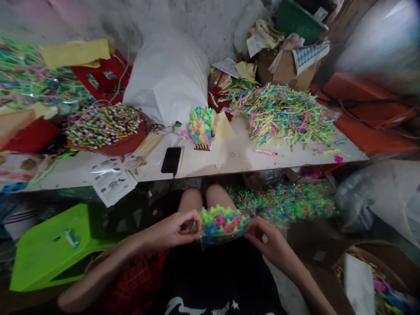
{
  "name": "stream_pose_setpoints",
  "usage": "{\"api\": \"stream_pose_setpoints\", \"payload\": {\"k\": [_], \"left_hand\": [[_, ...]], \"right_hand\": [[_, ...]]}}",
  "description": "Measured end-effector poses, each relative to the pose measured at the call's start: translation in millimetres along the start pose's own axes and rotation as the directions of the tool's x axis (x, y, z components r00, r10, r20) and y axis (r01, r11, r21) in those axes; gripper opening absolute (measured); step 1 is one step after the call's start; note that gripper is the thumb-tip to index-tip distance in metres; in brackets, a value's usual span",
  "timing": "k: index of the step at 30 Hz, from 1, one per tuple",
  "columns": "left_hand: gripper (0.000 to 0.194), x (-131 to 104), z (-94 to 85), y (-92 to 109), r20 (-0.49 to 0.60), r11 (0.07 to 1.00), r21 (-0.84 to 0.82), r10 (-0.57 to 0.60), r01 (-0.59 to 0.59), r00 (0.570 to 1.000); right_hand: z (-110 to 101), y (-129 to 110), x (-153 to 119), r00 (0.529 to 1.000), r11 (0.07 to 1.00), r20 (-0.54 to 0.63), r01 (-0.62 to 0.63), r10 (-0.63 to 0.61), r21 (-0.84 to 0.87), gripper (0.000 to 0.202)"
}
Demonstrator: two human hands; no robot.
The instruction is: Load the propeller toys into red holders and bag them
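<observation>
Above my lap, a clear plastic bag (225,223) holds many small knobbly pieces in yellow, blue, pink and green. My left hand (183,227) pinches the bag's left edge between thumb and finger. At the opposite edge, my right hand (262,234) grips the plastic in the same way. The bag lies sideways, stretched between both hands. On the table ahead stands a bundle of pencils with similar bright toppers (201,124), next to a yellow paper slip (224,127).
A white table (226,155) spans the view, bearing a phone (171,160), a red basin of pencils (106,129), a heap of topped pencils (285,113) and a large white sack (169,74). A green stool (55,245) is at left, a cardboard box (328,271) at right.
</observation>
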State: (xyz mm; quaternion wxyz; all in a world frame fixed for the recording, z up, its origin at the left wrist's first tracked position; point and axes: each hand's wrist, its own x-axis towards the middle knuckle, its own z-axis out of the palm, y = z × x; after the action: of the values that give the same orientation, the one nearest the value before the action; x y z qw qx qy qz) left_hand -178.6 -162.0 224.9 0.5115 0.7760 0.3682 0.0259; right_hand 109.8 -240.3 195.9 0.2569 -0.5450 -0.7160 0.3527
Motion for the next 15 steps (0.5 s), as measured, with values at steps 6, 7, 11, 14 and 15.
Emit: {"api": "stream_pose_setpoints", "payload": {"k": [6,7,11,14,15], "left_hand": [[0.021,1,-4.2,6,-0.108,0.978,0.207,0.040,-0.017,0.993],[0.021,-1,-6.5,10,-0.084,0.949,0.310,0.084,-0.054,0.993],[0.021,-7,-14.6,20,-0.036,0.777,0.602,0.259,-0.186,0.965],[0.027,-7,-18.8,17,-0.032,0.646,0.734,0.337,-0.207,0.941],[0.028,-6,-20.0,16,-0.017,0.603,0.766,0.365,-0.222,0.931]], "right_hand": [[-6,-7,0,0.995,0.975,-0.033,0.084,-0.093,-0.208,0.007],[-7,-9,-1,0.990,0.948,-0.022,0.127,-0.140,-0.292,0.007],[-12,-15,-4,0.962,0.823,-0.007,0.230,-0.273,-0.519,0.010],[-16,-15,-3,0.950,0.767,0.014,0.260,-0.312,-0.586,0.013],[-17,-16,-2,0.947,0.755,0.024,0.271,-0.321,-0.597,0.014]]}}
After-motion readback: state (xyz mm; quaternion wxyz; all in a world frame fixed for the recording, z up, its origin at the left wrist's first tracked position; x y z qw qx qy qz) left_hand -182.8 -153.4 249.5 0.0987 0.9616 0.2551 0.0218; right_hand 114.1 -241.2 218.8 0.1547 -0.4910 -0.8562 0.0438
